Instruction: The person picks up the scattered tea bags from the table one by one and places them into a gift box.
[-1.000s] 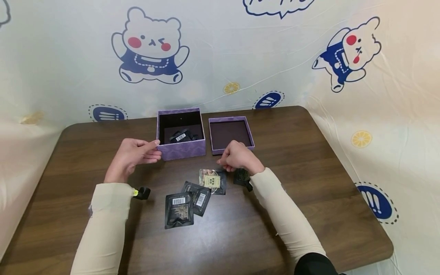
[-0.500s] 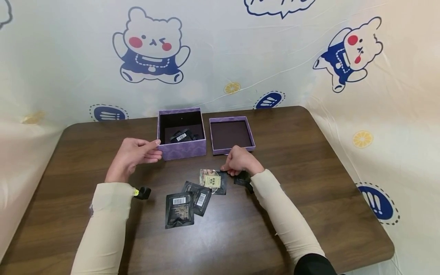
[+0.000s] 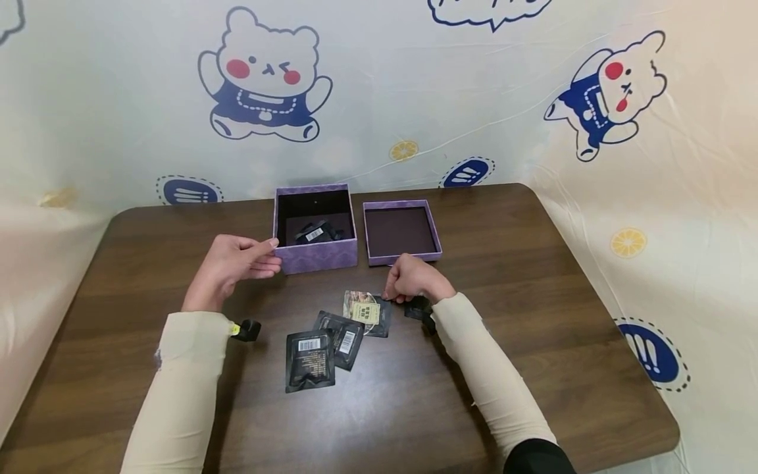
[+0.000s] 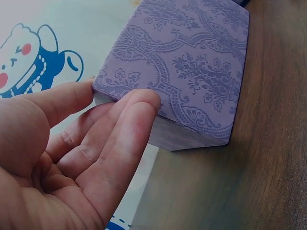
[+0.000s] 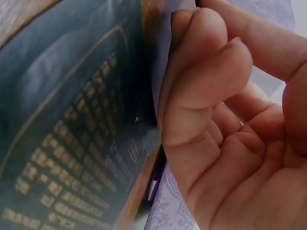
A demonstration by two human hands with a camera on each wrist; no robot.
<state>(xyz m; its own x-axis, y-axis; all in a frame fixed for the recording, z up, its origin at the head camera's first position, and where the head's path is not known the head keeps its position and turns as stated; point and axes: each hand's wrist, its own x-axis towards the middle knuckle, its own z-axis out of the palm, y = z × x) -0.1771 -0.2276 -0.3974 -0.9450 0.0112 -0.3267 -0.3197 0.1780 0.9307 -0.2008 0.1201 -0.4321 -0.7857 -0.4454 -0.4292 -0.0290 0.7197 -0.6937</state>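
At the table's back stands a purple patterned box (image 3: 318,257), its top uncovered. My left hand (image 3: 235,266) holds its front left corner, thumb at the rim and fingers against the side; the left wrist view shows the fingers (image 4: 127,129) near that corner. My right hand (image 3: 417,276) pinches the upper right corner of a sachet (image 3: 365,314) with a pale picture label; its fingertips are partly hidden. In the right wrist view its fingers (image 5: 211,81) are curled. Two black sachets with barcodes, one (image 3: 310,361) overlapping the other (image 3: 345,342), lie nearer to me.
The shallow purple lid (image 3: 404,258) lies inside up, right of the box. Dark sachets (image 3: 316,232) rest inside the box. Under my right wrist lies another dark sachet (image 3: 416,307). The brown wooden table (image 3: 545,296) meets a printed white curtain (image 3: 367,85) behind.
My right hand has come down and slightly right, from above the labelled sachet to its upper right corner. My left hand stays at the box corner.
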